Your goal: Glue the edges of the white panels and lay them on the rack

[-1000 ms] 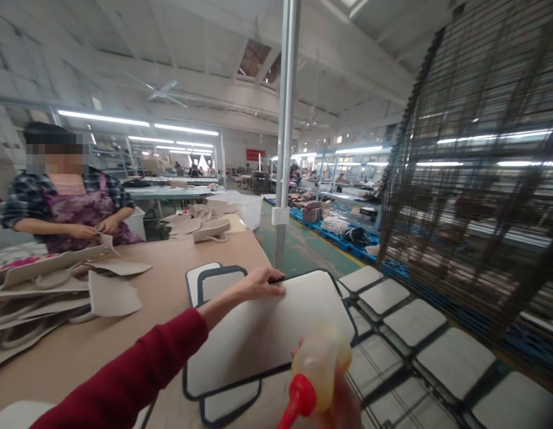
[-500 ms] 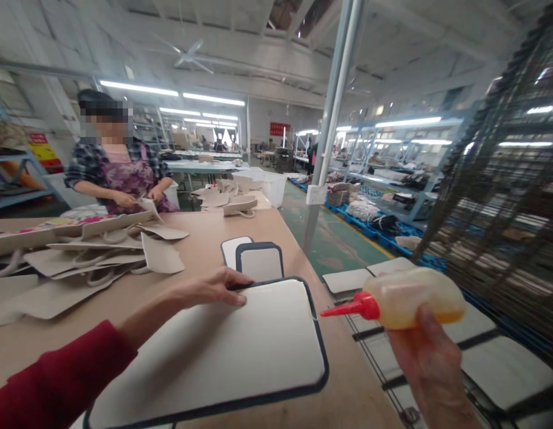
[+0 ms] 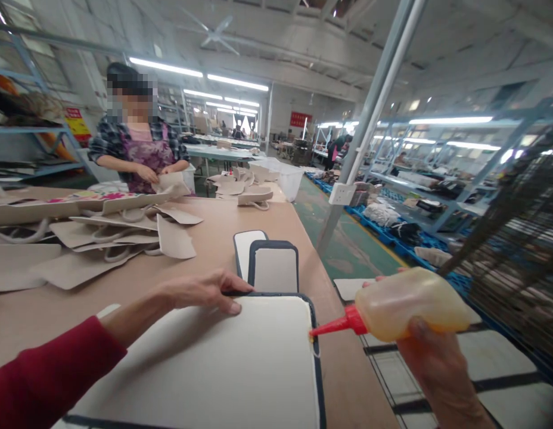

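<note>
On the workbench (image 3: 276,226), left hand (image 3: 205,291) flat pressing panel (image 3: 223,363); right hand (image 3: 431,357) grips glue bottle (image 3: 410,304).

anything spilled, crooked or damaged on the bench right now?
No spill or damage shows. The right hand holds the glue bottle with its red nozzle at the right edge of the white panel; the left hand presses its far edge. Beige cut pieces lie loosely piled.

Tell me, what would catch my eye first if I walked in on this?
Probably the squeeze bottle of yellowish liquid in the right hand, its red nozzle touching the right edge of a big white panel with a dark border. The left hand presses on the panel's far edge. Across the table, a person handles beige pieces.
</note>
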`<state>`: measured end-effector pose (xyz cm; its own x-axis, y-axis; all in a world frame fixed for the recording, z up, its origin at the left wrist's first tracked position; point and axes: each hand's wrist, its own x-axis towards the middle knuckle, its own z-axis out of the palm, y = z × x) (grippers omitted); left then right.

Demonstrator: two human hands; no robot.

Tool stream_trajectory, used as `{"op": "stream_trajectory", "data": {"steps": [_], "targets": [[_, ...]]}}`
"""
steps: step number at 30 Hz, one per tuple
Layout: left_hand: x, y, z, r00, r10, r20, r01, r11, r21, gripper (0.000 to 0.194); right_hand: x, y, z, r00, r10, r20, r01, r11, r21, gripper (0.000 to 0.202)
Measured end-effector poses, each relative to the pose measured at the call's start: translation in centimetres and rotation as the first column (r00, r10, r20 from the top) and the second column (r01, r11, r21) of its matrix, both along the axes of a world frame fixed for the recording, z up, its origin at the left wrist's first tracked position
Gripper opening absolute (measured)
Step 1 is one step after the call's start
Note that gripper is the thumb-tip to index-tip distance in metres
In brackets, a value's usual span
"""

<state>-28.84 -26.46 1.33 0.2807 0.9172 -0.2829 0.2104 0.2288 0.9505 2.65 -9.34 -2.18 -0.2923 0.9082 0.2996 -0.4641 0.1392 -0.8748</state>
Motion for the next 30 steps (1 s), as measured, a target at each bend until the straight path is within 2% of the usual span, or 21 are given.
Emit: {"op": "stream_trajectory", "data": {"steps": [5,13,20,22,27,30], "targets": [[-0.9,0.1,-0.6,0.998,0.023,0.058,-0.021,0.999,-0.028,0.041,-0.7,0.3,0.2,0.997,0.032,0.072,-0.03,0.999,-0.028,0.07],[-1.7,0.2,-1.6,0.998,0.057,0.023,-0.055,0.996,-0.067,0.044,-1.1,0.5,0.0,0.999,0.008,0.031,-0.006,0.997,-0.072,0.074],[-1.8,0.5,-2.0,0.996,0.082,0.039,-0.078,0.994,-0.08,0.046,0.2,1.0,-1.2,0.977,0.21,0.043,-0.209,0.977,-0.025,0.066],[-1.8,0.5,-2.0,0.996,0.073,0.052,-0.068,0.994,-0.083,0.045,0.1,1.0,-1.2,0.98,0.192,0.05,-0.191,0.981,-0.017,0.067],[-1.8,0.4,-2.0,0.996,0.056,0.07,-0.051,0.996,-0.07,0.042,-0.3,0.5,-0.5,0.999,0.023,0.048,-0.023,1.0,-0.006,0.073],[-1.9,0.3,-2.1,0.995,0.067,0.081,-0.061,0.996,-0.064,0.042,-0.2,0.0,-0.1,0.996,0.074,0.053,-0.074,0.997,0.0,0.067]]}}
